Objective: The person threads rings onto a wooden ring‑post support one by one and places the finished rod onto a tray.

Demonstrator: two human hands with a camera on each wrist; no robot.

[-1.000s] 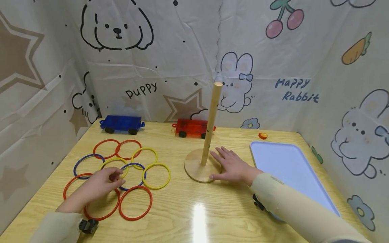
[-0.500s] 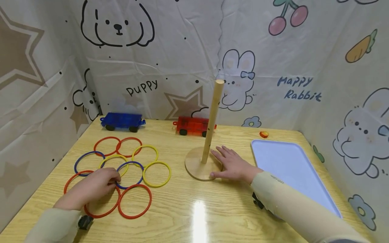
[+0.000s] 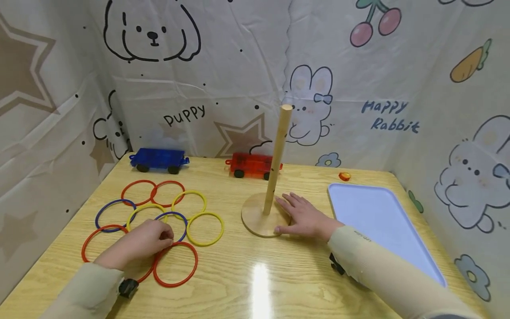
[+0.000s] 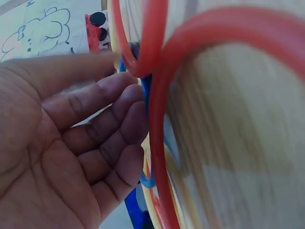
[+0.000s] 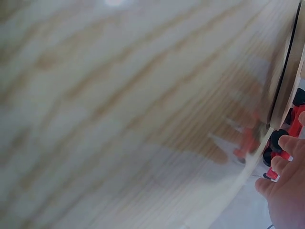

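Observation:
My left hand (image 3: 145,239) is low over the cluster of rings, its fingers loosely bent and the thumb reaching forward. The fingertips are right at the near edge of a blue ring (image 3: 186,227). In the left wrist view, a gap shows between thumb and forefinger, with the blue ring (image 4: 147,88) beside them. A red ring (image 3: 197,261) lies just in front of this hand. My right hand (image 3: 304,217) rests with spread, straight fingers on the round base (image 3: 253,217) of a wooden stand, whose upright peg (image 3: 277,159) carries no rings.
Several more red, yellow and blue rings lie overlapping at the left, among them a yellow ring (image 3: 223,228). A blue toy wagon (image 3: 159,158) and a red toy wagon (image 3: 251,165) stand at the back. A lilac tray (image 3: 378,221) lies right, near a small orange piece (image 3: 344,176).
The left hand has moved slightly right across the rings, toward the blue ring's near edge. That blue ring shifted a little left earlier. The right hand stays on the base.

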